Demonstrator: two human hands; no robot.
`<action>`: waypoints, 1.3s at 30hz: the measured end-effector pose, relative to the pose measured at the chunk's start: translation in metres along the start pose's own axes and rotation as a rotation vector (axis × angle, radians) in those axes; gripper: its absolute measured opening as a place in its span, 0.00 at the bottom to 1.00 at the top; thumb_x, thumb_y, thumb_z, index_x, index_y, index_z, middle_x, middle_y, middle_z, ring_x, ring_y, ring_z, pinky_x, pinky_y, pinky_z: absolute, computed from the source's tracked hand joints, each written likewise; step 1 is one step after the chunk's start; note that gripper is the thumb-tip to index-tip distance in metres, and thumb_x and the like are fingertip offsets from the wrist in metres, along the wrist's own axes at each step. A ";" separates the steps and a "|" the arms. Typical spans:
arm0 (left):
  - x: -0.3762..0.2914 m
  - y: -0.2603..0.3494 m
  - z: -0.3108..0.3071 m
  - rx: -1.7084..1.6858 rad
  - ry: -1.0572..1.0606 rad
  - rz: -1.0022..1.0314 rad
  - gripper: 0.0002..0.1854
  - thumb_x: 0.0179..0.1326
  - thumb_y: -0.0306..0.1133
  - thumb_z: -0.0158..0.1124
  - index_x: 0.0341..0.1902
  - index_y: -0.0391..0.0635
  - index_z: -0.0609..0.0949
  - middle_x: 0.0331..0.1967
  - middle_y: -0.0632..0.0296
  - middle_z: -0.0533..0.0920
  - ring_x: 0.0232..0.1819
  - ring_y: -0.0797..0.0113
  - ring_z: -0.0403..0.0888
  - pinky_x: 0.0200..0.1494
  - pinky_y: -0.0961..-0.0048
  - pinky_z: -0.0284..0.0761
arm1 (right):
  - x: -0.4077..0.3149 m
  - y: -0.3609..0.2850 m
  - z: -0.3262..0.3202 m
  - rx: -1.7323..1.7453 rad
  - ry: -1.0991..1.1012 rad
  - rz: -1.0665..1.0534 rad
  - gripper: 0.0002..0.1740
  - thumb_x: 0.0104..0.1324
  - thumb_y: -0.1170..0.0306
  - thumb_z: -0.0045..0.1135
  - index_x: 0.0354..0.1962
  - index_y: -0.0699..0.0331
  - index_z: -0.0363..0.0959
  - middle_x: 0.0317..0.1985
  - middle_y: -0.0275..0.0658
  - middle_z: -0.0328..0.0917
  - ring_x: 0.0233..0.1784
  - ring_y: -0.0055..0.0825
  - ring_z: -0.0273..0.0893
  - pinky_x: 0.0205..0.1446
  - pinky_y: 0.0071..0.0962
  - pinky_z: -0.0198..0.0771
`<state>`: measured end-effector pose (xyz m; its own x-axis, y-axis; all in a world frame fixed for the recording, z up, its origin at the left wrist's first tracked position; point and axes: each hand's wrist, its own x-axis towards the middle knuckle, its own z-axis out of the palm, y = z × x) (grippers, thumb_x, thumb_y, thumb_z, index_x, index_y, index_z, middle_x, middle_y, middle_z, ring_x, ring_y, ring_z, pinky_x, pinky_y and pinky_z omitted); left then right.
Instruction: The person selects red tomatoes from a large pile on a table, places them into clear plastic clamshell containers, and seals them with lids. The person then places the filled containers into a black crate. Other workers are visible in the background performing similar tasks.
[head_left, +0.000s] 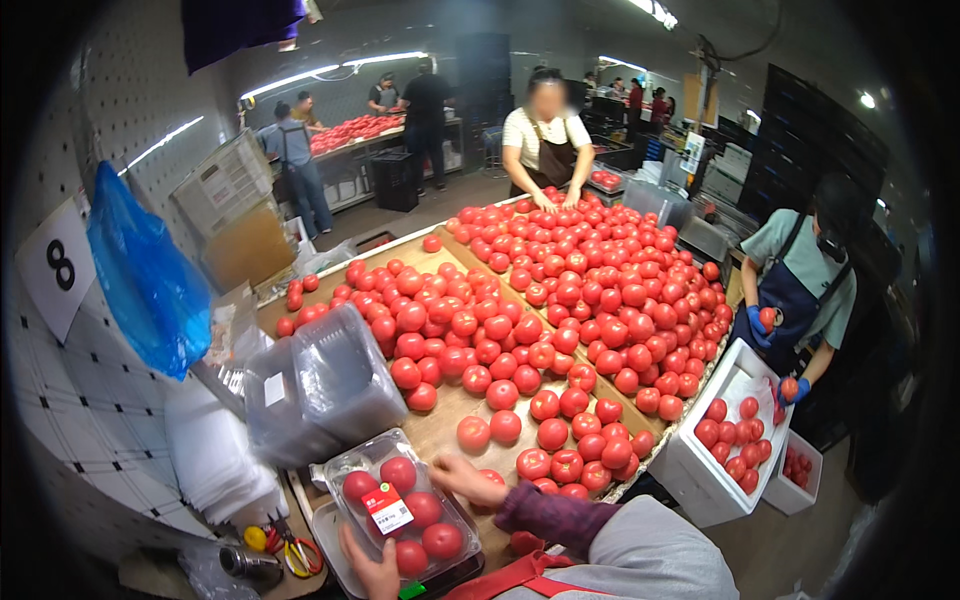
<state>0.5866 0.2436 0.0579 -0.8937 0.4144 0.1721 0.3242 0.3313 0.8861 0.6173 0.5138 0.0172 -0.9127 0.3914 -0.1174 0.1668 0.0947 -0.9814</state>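
Observation:
A clear plastic clamshell (352, 474) of several red tomatoes lies before me at the table's near edge. On its lid is a red-and-white label (387, 508) bearing writing. My left hand (371, 564) grips the clamshell at its near left edge, thumb and fingers spread over the plastic. At the far right edge of the clamshell, my right hand (463, 480) has its fingers bent; their exact hold is hidden. Loose tomatoes (504, 426) lie on the wooden tabletop (442, 427) beyond. Under the pack, a dark base (457, 574) with a green patch (412, 589) shows.
Nested clear plastic containers (322, 382) stand left. Scissors (302, 556) and a metal cup (247, 562) lie near left. A wooden divider (480, 262) splits the tomato heap. One co-worker (551, 142) reaches into it; another (799, 277) holds tomatoes over a white foam box (697, 465).

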 end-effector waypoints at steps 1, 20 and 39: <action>-0.006 -0.008 -0.003 -0.165 0.015 -0.169 0.43 0.63 0.39 0.69 0.74 0.32 0.58 0.71 0.40 0.64 0.73 0.50 0.60 0.72 0.59 0.57 | -0.027 0.002 -0.002 -0.093 -0.018 -0.044 0.17 0.69 0.61 0.50 0.33 0.69 0.74 0.24 0.39 0.78 0.28 0.25 0.76 0.31 0.31 0.71; -0.013 0.015 -0.029 -0.633 -0.372 -0.601 0.41 0.67 0.34 0.63 0.77 0.46 0.52 0.63 0.52 0.71 0.55 0.59 0.78 0.47 0.65 0.81 | -0.142 0.020 0.009 0.361 -0.378 0.279 0.18 0.75 0.59 0.46 0.32 0.64 0.71 0.24 0.32 0.71 0.20 0.18 0.67 0.24 0.21 0.63; -0.034 0.036 -0.030 -1.151 -0.094 -0.414 0.49 0.55 0.20 0.58 0.80 0.51 0.47 0.69 0.54 0.65 0.63 0.57 0.74 0.61 0.57 0.76 | -0.150 -0.065 -0.013 0.108 -0.478 -0.026 0.19 0.77 0.60 0.45 0.38 0.69 0.75 0.27 0.36 0.79 0.28 0.20 0.76 0.33 0.25 0.74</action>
<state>0.6193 0.2159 0.0975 -0.8228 0.5312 -0.2019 -0.4844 -0.4699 0.7380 0.7486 0.4607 0.1005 -0.9894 -0.0758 -0.1239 0.1248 -0.0065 -0.9922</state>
